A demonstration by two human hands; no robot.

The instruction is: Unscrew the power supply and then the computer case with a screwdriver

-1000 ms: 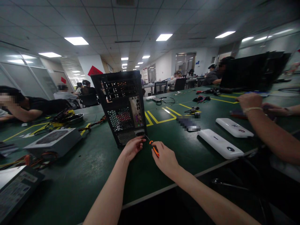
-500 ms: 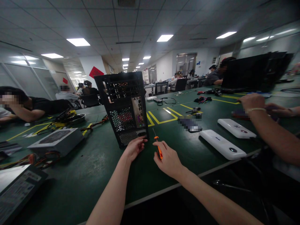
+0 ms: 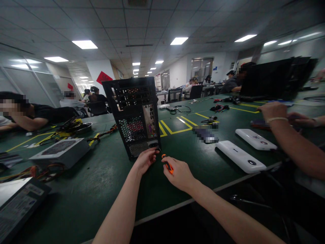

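Note:
A black computer case [image 3: 134, 112] stands upright on the green table, its back panel with ports and perforated grilles turned toward me. My left hand [image 3: 145, 160] is at its lower right corner, the fingers bent and drawn together against the bottom edge. Whatever lies between those fingertips is too small to make out. My right hand [image 3: 179, 172] grips an orange and black screwdriver [image 3: 168, 165]. The thin shaft points up and left, its tip close to the case's lower right corner and my left fingertips. Whether the tip touches a screw cannot be made out.
To the left are a grey power supply [image 3: 61, 152] with cables and another metal unit [image 3: 20, 206]. On the right lie a phone [image 3: 205, 134] and two white power banks [image 3: 241, 156]. A co-worker's arm [image 3: 291, 139] reaches in beyond them. Dark monitors [image 3: 269, 78] stand at back right.
My right hand has shifted slightly left, swinging the screwdriver's tip from beside the case to its lower right corner. My left hand and the case stay in place.

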